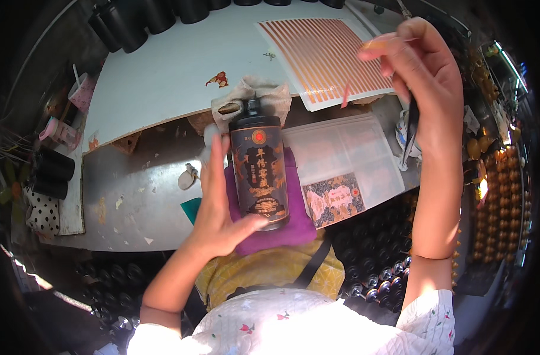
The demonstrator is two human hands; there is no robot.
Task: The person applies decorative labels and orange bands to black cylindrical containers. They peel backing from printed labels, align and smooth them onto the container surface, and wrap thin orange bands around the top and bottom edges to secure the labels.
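A black bottle [260,177] with a copper-coloured printed label and a dark neck lies on a purple cloth [302,219] in front of me. My left hand [218,207] grips its left side, thumb across the lower front; something whitish covers a fingertip. Raised at the upper right, my right hand [420,65] has thumb and forefinger pinched on a thin orange strip [374,44]. Below the palm shows a dark slender tool [410,127]; whether the hand holds it, I cannot tell. Beneath the fingers lies a white sheet of copper-coloured stripes [323,56].
A crumpled pale cloth [273,97] lies behind the bottle's neck. Right of the bottle, a patterned label card [333,200] rests on clear plastic sheeting [346,145]. Several black bottles [128,26] line the table's far edge. Pink cups [60,131] stand at the left.
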